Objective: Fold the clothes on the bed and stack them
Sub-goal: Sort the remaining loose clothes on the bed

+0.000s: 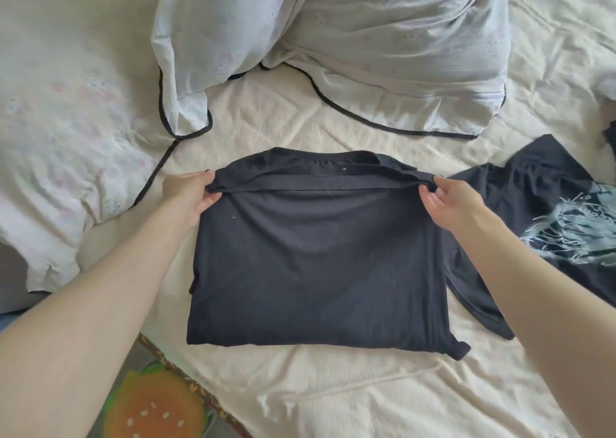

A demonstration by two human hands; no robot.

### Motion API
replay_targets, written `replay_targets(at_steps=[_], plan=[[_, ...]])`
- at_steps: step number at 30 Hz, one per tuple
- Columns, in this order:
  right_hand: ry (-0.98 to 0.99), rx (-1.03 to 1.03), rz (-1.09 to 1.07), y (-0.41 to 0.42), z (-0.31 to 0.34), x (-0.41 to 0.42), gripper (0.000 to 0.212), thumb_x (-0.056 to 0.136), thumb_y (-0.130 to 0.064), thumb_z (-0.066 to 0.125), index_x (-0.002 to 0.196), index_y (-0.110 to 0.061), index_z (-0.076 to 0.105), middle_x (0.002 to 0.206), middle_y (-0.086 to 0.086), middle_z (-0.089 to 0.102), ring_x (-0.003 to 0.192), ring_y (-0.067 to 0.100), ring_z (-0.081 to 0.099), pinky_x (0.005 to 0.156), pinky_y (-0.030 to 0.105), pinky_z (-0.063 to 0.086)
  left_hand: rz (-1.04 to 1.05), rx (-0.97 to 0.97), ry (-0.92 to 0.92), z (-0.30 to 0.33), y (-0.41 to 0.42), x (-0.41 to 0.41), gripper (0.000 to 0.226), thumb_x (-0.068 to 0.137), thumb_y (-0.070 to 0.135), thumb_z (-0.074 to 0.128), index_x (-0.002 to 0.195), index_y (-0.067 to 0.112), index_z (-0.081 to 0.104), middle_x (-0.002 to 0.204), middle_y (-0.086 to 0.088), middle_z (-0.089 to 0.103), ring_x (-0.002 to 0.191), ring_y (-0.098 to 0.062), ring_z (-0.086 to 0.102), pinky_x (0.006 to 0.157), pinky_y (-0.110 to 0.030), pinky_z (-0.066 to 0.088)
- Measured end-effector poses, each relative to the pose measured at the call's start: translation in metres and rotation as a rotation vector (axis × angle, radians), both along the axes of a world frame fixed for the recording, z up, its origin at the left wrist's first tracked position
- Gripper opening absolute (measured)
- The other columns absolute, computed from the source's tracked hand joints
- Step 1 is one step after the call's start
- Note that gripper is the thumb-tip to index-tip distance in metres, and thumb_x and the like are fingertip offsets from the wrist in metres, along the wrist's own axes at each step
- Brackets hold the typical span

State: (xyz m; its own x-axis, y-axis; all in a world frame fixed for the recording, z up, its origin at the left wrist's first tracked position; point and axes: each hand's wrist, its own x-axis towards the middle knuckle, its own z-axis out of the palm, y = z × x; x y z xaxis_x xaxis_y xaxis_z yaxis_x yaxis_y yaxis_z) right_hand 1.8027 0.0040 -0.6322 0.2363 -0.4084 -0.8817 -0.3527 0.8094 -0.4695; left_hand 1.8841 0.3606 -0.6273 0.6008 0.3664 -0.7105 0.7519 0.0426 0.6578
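Two hands are on the same garment here, one at each end of its far edge. It's a plain black top (316,257), already folded down to a rough rectangle and lying flat in the middle of the bed (333,401), which has a cream, slightly crinkled sheet on it. The left hand (188,192) pinches the left end of the top's ribbed band, thumb on top and fingers tucked under the fabric. The right hand (453,201) does the same thing at the right end, thumb and fingertips closed on the cloth, the other fingers loosely curled. That band is lifted a bit off the layer beneath, so you get a raised strip running between the two hands.

Just beside it on the right there's a second black shirt (546,224) with a pale sketchy print, spread out unfolded, its edge touching or slipping under the folded one, can't really tell which.

Behind all that sits a bunched-up pale duvet (366,37) with dark piping along its edges. Bottom left, past the mattress edge, a bright orange floor mat (150,407) peeks out.
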Motion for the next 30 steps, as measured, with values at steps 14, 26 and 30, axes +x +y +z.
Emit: replay_targets(at_steps=[14,26,30], plan=[[-0.175,-0.027,-0.037,0.009,0.006,0.016,0.037,0.097,-0.003,0.045,0.134,0.003,0.045,0.134,0.019,0.052,0.118,0.028,0.057,0.094,0.033,0.051,-0.182,0.03,-0.182,0.01,-0.024,0.009,0.049,0.096,0.006,0.049,0.143,0.008,0.034,0.134,-0.011,0.05,0.118,-0.02,0.054,0.095,-0.03,0.048],[-0.241,-1.46,1.698,0.131,-0.026,-0.156,0.049,0.089,-0.02,0.063,0.135,-0.01,0.051,0.145,0.015,0.043,0.136,0.034,0.038,0.109,0.056,0.026,-1.633,0.953,-0.412,-0.018,-0.044,-0.198,0.053,0.094,0.038,0.03,0.145,0.022,0.038,0.154,-0.011,0.03,0.141,-0.034,0.027,0.11,-0.059,0.021],[-0.154,-1.523,1.981,0.113,-0.036,-0.199,0.045,0.092,-0.034,0.047,0.133,-0.018,0.055,0.143,0.011,0.047,0.13,0.029,0.047,0.105,0.056,0.034,-1.702,1.021,-0.236,-0.024,-0.008,-0.208,0.058,0.098,0.046,0.016,0.143,0.021,0.041,0.151,-0.012,0.034,0.138,-0.034,0.034,0.107,-0.061,0.028]])
